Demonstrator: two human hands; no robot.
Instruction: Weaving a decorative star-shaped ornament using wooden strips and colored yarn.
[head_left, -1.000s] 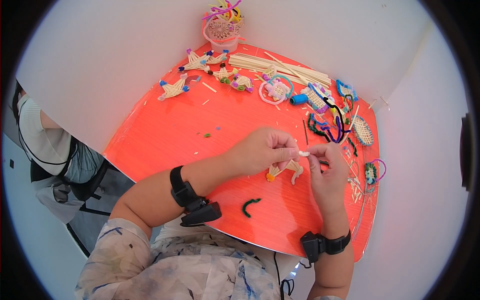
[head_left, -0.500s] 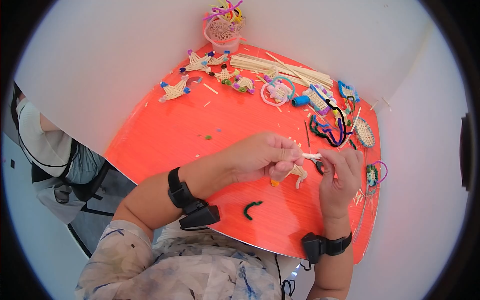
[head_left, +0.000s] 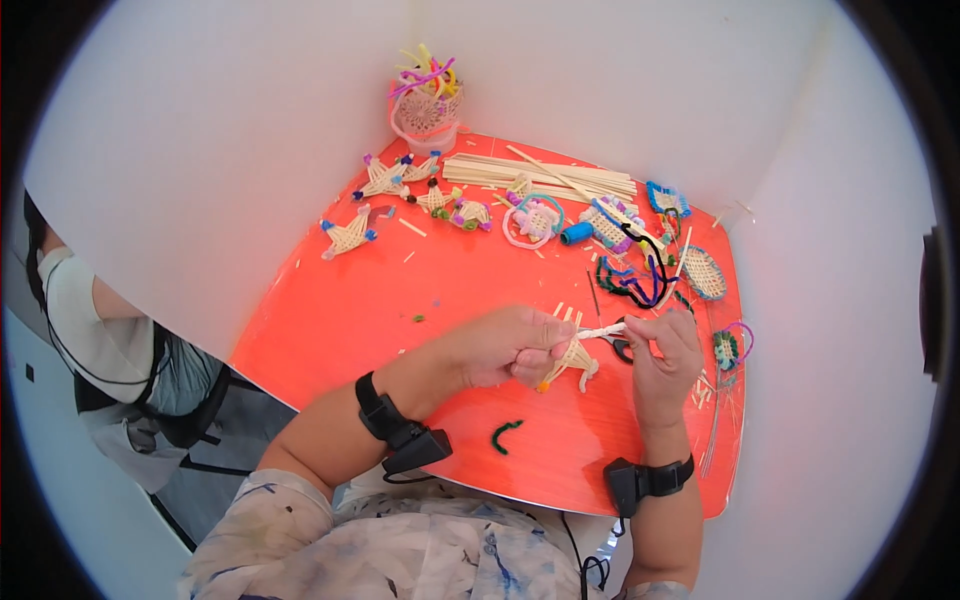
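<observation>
A short white fuzzy stem, like a pipe cleaner (head_left: pixel 602 331), stretches between my two hands above the table. My left hand (head_left: pixel 518 348) pinches its left end, with the fingers curled in. The other end is between the thumb and fingers of my right hand (head_left: pixel 666 362). Just below lies a small woven piece of pale strips (head_left: pixel 572 360), with an orange tip and a whitish fuzzy end; my left hand partly covers it. Dark-handled scissors (head_left: pixel 622 350) show beside my right fingers. A dark green pipe cleaner piece (head_left: pixel 506 437) lies nearer to me.
Several woven star shapes (head_left: pixel 350 236) lie at the far left of the red table (head_left: pixel 340 300). Behind them stands a pink basket (head_left: pixel 430 125) of coloured stems. Flat pale strips (head_left: pixel 540 176) lie along the back. A person (head_left: pixel 90 310) sits beyond the left partition.
My hands have drawn slightly apart, and more of the white pipe cleaner shows between them. More of the woven piece below is visible. The whole view has shifted a little.
</observation>
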